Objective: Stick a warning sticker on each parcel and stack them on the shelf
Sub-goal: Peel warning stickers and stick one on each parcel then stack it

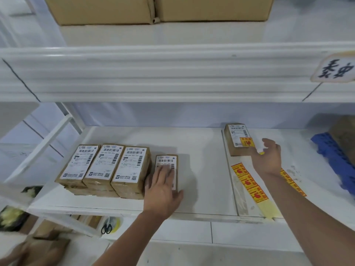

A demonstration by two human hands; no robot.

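Note:
On the white shelf (201, 189) a block of three brown parcels (104, 167) with white labels lies at the left, stacked on more parcels. Beside it on the right lies a single parcel (166, 160); my left hand (163, 191) lies flat on it with straight fingers. Further right a parcel (237, 138) carries an orange warning sticker (247, 142) on its label. My right hand (268, 157) hovers at that parcel's near corner, fingers loosely curled, touching or just beside it. A strip of orange warning stickers (248, 183) lies below that hand.
A second sticker strip (292, 182) runs under my right forearm. A blue moulded tray (334, 156) and a brown package sit at the far right. Large cardboard boxes (153, 8) stand on the shelf above. Scissors (106, 228) lie on the lower level.

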